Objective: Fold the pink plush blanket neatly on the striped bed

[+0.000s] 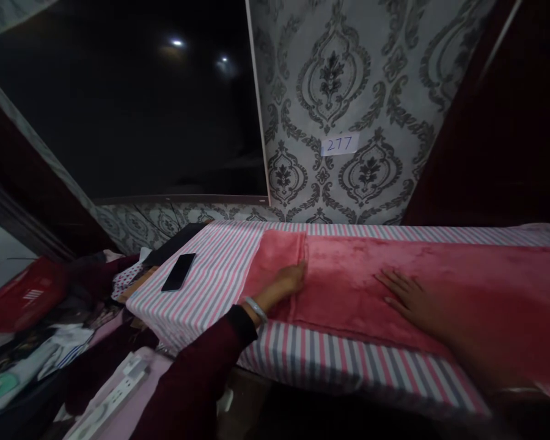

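A long red plush blanket (pixel 348 287) lies folded in a strip along a table, with a shorter flap turned at its left end. My left hand (pixel 292 279) is closed at the edge of that flap, its fingers curled on the fabric; a bangle circles the wrist. Flat on the blanket farther right rests my right hand (pixel 406 296), fingers spread and holding nothing. Beneath the blanket is a pink, grey and white striped cloth (pixel 224 263) that covers the table and hangs over its front edge.
A dark phone (pixel 179 272) lies on the striped cloth at the left. Clothes (pixel 64 348), a red bag (pixel 22 296) and a white power strip (pixel 114 397) are heaped left of the table. Behind it hangs a large television (pixel 132 110) beside a paper label (pixel 340 144).
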A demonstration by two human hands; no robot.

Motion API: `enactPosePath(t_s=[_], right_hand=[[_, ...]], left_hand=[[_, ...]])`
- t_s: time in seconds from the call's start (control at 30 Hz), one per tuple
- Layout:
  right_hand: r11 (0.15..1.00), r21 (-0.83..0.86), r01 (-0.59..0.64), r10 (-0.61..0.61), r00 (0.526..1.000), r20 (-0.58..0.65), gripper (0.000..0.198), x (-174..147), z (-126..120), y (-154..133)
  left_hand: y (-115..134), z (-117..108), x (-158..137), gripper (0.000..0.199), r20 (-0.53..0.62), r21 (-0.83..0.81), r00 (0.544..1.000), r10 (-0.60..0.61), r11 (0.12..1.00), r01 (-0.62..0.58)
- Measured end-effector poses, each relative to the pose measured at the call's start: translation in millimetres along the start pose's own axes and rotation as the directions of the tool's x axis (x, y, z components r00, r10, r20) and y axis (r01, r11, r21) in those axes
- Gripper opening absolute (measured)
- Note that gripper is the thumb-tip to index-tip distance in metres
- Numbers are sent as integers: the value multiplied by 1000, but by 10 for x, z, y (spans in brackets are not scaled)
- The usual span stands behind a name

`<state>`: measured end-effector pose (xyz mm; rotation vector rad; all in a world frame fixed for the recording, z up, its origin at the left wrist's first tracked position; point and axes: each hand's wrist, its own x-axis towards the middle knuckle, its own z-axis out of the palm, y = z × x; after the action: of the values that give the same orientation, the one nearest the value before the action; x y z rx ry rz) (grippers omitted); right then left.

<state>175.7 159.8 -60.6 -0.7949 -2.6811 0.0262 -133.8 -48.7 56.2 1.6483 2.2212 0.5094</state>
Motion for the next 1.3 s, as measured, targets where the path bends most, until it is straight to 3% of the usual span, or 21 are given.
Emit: enactPosePath(t_s=[0.13,0.23,0.33,0.43,0.53,0.63,0.77,0.9,1.03,1.17,1.23,1.3], right_hand=[[999,31,-38,37,999,31,65,8,-55,5],[992,88,-90,88,996,24,61,80,-136,-52],[969,222,-107,131,987,-95,52,292,-217,-298],[895,430,-117,184,976,-117,46,650,-253,-758],[780,580,-235,251,967,54,47,1072,-230,-1266],[678,629,-381,321,923,214,55,1447,-164,-1633],[669,628,-398,344,915,213,64,1784,-39,-1880],[724,620,-301,316,944,88,67,1972,59,-2058],[742,635,-216,294,956,-19,52,2102,6,-2095],[749,642,-166,318,940,-128,55,2109,-134,-1808],[744,645,-172,350,924,-157,58,2020,-142,-1618],[729,650,-214,390,911,-137,57,1888,-87,-1472]], left_hand=[[189,-2,-237,66,-29,303,999,-20,953,28],[249,-26,-518,69,-103,363,995,21,932,18],[236,125,-818,66,-241,426,966,94,904,19],[145,366,-1043,69,-348,419,929,127,908,33],[12,540,-1158,67,-413,368,899,145,930,19],[-126,614,-1198,60,-445,348,870,211,936,-49],[-298,661,-1206,42,-468,366,823,321,919,-150],[-405,650,-1162,28,-547,373,755,363,912,-168],[-285,543,-1033,27,-602,339,713,359,924,-179],[39,561,-852,27,-637,344,650,414,907,-241],[175,667,-777,24,-604,344,671,430,900,-268],[249,805,-730,20,-532,348,737,417,901,-259]])
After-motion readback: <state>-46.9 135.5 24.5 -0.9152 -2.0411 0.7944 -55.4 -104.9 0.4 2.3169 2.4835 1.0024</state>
